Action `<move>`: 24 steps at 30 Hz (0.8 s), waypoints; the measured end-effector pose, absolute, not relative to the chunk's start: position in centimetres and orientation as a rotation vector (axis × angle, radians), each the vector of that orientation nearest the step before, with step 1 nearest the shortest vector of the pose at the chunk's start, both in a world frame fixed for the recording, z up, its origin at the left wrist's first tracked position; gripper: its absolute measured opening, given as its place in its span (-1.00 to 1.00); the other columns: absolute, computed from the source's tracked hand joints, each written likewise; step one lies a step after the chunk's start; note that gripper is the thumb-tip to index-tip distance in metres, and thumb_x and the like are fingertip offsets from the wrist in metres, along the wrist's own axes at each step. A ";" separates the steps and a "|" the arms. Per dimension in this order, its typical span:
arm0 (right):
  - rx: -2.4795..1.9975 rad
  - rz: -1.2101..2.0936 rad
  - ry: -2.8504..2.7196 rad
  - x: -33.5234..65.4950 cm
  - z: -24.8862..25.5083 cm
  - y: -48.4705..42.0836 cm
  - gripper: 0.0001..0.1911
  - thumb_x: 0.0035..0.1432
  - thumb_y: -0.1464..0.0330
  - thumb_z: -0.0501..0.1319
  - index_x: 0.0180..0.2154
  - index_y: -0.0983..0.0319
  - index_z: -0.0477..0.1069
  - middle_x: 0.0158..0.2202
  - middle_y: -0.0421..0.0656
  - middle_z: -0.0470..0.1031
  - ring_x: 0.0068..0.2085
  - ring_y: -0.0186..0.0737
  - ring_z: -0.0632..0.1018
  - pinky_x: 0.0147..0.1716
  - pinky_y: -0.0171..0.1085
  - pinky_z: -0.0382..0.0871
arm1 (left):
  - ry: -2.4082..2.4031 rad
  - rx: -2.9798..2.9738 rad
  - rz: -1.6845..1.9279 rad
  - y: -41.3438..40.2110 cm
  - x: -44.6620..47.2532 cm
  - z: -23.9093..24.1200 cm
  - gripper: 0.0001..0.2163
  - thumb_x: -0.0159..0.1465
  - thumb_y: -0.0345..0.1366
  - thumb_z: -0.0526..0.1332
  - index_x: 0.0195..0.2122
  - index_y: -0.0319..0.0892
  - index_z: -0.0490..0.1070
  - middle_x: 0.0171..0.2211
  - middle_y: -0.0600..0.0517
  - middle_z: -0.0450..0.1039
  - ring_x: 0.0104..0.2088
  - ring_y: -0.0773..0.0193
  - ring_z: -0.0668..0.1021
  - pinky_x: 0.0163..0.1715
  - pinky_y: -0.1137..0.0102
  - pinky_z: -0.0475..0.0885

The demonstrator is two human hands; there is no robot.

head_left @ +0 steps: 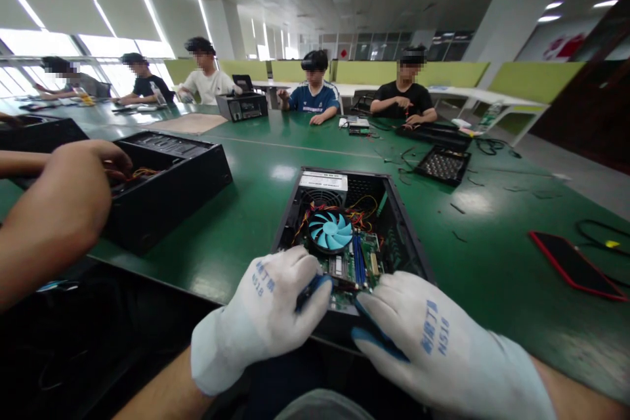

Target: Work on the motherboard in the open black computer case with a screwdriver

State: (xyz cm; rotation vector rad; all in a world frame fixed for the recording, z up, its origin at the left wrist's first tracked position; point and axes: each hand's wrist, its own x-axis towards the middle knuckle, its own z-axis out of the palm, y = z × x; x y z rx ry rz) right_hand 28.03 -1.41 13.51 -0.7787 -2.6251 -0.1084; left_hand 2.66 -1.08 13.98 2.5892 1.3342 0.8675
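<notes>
An open computer case (pixel 411 233) lies in front of me, its insides facing up. Inside it are a round cooling fan (pixel 331 230) with light blue blades, a green motherboard (pixel 339 303) with blue memory slots, a power supply (pixel 322 182) and a tangle of coloured wires (pixel 363 210). My left hand (pixel 280 302), in a white glove with blue fingertips, is closed over the near left part of the board; what its fingers pinch is hidden. My right hand (pixel 413 328), gloved alike, bends its fingers over the near right edge, thumb lower; anything in its grip is hidden.
At left a neighbour's bare arm (pixel 63 203) reaches into another black case (pixel 167 193). A red-edged black panel (pixel 575 266) and cables lie at right. Farther off are a perforated black part (pixel 443 164) and several people seated around the green table (pixel 256 210).
</notes>
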 end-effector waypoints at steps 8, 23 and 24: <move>-0.753 0.089 -2.724 28.7 16.0 -1.2 -0.74 0.41 0.18 0.11 -0.15 0.15 0.51 -0.24 -0.07 0.61 -0.24 -0.12 0.59 -0.22 -0.17 0.42 | 1.424 2.621 0.660 -2.8 3.8 13.0 -0.85 0.43 -0.23 0.10 -0.32 -0.07 0.28 -0.38 0.07 0.43 -0.38 0.21 0.52 -0.40 0.30 0.31; -1.027 -0.417 -3.301 22.7 13.1 9.5 -0.79 0.29 0.50 0.13 -0.30 0.26 0.53 -0.32 -0.01 0.60 -0.25 -0.07 0.60 -0.29 -0.17 0.29 | 1.504 2.621 0.707 -2.9 3.9 12.8 -0.81 0.42 -0.21 0.12 -0.36 -0.09 0.29 -0.40 0.05 0.42 -0.42 0.24 0.47 -0.40 0.31 0.32; -0.997 -0.417 -3.303 22.6 13.1 9.5 -0.79 0.29 0.52 0.12 -0.31 0.26 0.53 -0.32 -0.01 0.60 -0.26 -0.09 0.60 -0.28 -0.17 0.29 | 1.505 2.621 0.714 -2.9 4.0 12.8 -0.81 0.42 -0.21 0.12 -0.37 -0.09 0.29 -0.40 0.05 0.42 -0.42 0.24 0.47 -0.41 0.31 0.32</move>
